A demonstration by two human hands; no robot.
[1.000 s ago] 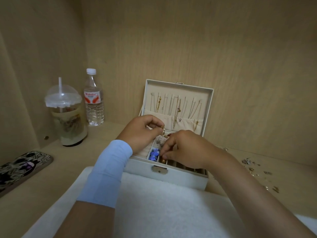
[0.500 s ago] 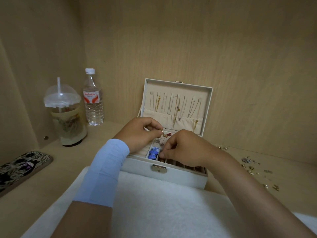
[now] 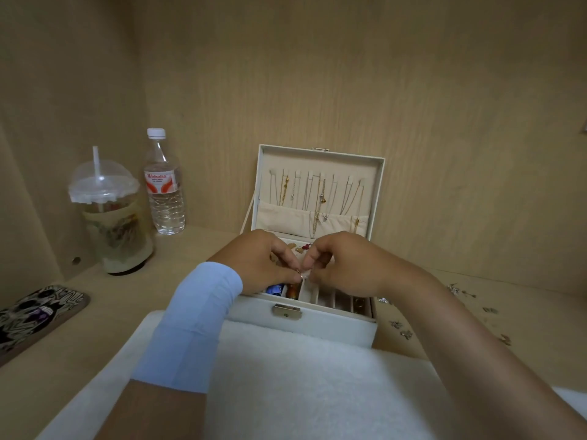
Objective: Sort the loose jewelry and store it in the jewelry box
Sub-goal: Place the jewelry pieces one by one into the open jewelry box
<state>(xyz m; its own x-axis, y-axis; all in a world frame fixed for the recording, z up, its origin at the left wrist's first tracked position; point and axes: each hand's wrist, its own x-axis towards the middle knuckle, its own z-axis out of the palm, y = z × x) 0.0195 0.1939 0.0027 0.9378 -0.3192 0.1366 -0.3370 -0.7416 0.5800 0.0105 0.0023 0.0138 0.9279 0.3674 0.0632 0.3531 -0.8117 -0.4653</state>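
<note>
A dome-lidded cup (image 3: 111, 223) with a straw stands just beside a water bottle (image 3: 163, 192) at the back left of the wooden shelf (image 3: 104, 315). A patterned phone (image 3: 35, 315) lies left of a white towel (image 3: 301, 392).

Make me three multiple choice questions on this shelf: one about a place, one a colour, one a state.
1. Where does the loose jewelry lie from the jewelry box? A left of it; B right of it; C behind it.
2. What colour is the cap of the bottle? A blue; B white; C red.
3. What is the left hand doing? A gripping the bottle; B lying flat; C pinching a small gold piece over the box.
Answers: B, the pieces are scattered on the shelf to the box's right; B, the cap is white; C, thumb and finger close on it above the front compartments.
</note>
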